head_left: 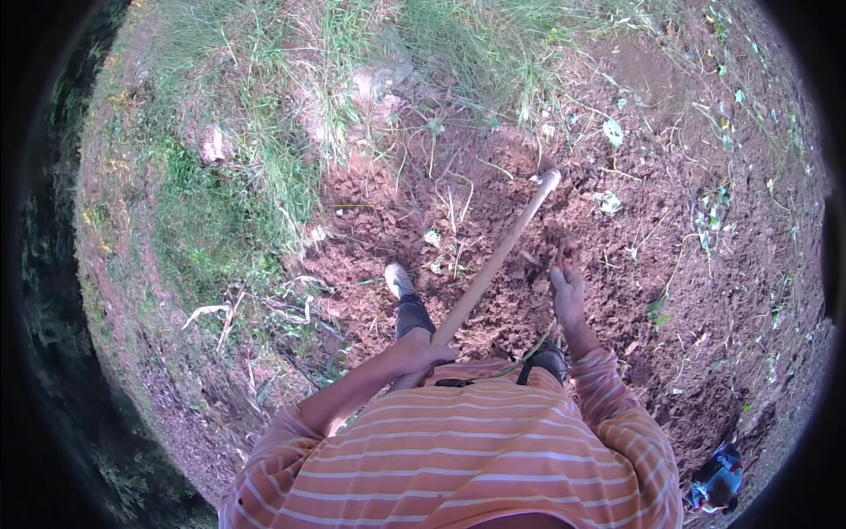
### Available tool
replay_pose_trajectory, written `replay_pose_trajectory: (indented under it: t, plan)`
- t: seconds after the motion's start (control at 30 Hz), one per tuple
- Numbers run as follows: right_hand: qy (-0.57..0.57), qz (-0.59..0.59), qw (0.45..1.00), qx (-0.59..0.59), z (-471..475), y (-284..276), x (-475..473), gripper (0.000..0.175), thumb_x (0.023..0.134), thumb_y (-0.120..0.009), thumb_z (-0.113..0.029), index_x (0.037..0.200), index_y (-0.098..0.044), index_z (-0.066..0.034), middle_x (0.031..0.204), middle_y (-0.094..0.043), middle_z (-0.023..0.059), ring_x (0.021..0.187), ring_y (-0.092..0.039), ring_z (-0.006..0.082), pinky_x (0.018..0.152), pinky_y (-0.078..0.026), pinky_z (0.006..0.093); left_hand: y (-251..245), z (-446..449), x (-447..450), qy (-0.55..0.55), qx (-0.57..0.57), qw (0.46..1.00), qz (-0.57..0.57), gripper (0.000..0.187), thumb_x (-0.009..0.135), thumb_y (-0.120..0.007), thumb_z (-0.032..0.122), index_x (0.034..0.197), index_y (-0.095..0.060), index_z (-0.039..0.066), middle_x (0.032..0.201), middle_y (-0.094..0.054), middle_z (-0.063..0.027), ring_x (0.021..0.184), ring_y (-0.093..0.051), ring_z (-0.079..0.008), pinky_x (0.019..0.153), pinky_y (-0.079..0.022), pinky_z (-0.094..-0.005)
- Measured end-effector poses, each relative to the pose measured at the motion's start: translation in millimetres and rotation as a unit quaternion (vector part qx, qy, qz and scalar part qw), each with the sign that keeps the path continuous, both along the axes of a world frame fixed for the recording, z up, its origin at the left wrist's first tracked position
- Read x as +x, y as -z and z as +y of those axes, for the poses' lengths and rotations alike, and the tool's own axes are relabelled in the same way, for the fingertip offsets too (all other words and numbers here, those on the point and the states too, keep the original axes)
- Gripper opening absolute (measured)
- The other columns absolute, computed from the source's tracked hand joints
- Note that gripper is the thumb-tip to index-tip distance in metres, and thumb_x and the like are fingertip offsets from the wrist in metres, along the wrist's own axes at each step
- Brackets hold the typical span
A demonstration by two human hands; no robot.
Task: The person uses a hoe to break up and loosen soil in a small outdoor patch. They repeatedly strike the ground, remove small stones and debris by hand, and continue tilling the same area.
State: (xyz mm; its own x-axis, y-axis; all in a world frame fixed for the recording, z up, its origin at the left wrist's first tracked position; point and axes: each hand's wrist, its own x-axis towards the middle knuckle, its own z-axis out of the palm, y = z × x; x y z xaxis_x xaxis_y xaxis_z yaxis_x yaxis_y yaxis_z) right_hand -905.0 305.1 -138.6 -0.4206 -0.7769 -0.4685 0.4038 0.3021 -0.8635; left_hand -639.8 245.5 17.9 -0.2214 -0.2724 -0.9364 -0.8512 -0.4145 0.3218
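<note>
My left hand is closed around the lower part of a long wooden tool handle, close to my waist. The handle slants up and to the right across the dug soil, and its far end rests near the loose earth. A tool head cannot be clearly made out there. To the right of the handle, my right hand reaches forward over the ground. Its fingers pinch a small reddish-brown piece; blur hides whether it is a root or a soil clod.
Loose reddish-brown soil with cut vines surrounds my shoe. Tall grass grows ahead and to the left. Dry stalks lie at left. Leafy vines trail over the soil at right. Another person is at the lower right.
</note>
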Motion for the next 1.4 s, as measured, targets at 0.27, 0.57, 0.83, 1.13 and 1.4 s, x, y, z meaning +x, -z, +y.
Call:
replay_pose_trajectory:
  t: [0.27,0.57,0.83,1.13,1.4]
  plan:
    - [-0.069,0.066,0.990,-0.106,-58.9,-137.6,-53.6,0.021,0.089,-0.047,-0.019,0.071,-0.043,-0.0101,0.049,-0.033,-0.0071,0.034,-0.025,0.0025,0.030,-0.016,0.0193,45.5,25.5,-0.7,0.133,-0.128,0.983,-0.006,0.070,0.063,-0.057,0.062,0.079,-0.065,-0.006,0.070,-0.062,-0.0184,0.061,-0.061,-0.0276,0.055,-0.047,-0.0354]
    - [-0.198,0.091,0.953,-0.213,-60.9,-203.9,-13.5,0.023,0.088,-0.052,-0.026,0.080,-0.057,-0.0050,0.046,-0.036,-0.0064,0.035,-0.028,0.0026,0.032,-0.019,0.0190,30.3,-22.9,-53.7,-0.376,-0.032,0.845,0.378,0.057,0.082,-0.047,0.054,0.116,-0.044,0.007,0.094,-0.059,-0.0132,0.082,-0.061,-0.0265,0.070,-0.051,-0.0412]
    - [-0.461,0.301,0.811,-0.198,-37.6,-189.9,33.9,0.019,0.083,-0.056,-0.016,0.077,-0.049,-0.0005,0.059,-0.040,0.0042,0.055,-0.036,0.0125,0.050,-0.033,0.0275,-21.2,-48.8,-37.2,-0.558,0.083,0.532,0.632,0.056,0.080,-0.052,0.051,0.118,-0.044,0.011,0.112,-0.049,-0.0138,0.108,-0.047,-0.0295,0.086,-0.042,-0.0491]
    - [-0.406,0.102,0.896,-0.150,-29.2,-174.1,52.1,0.029,0.085,-0.056,-0.019,0.107,-0.049,0.0003,0.083,-0.057,0.0037,0.068,-0.053,0.0088,0.058,-0.045,0.0225,-17.0,-41.8,-33.1,-0.518,-0.063,0.568,0.637,0.042,0.077,-0.059,0.003,0.115,-0.045,0.012,0.096,-0.060,-0.0098,0.092,-0.058,-0.0243,0.082,-0.049,-0.0418]
    - [-0.376,0.109,0.904,-0.171,-43.9,-165.9,68.3,0.034,0.085,-0.057,-0.016,0.112,-0.042,-0.0020,0.084,-0.057,0.0058,0.071,-0.054,0.0097,0.061,-0.044,0.0208,6.1,-42.9,-47.9,-0.550,-0.157,0.609,0.550,0.031,0.079,-0.063,0.010,0.108,-0.052,0.009,0.097,-0.058,-0.0056,0.083,-0.059,-0.0172,0.069,-0.049,-0.0335]
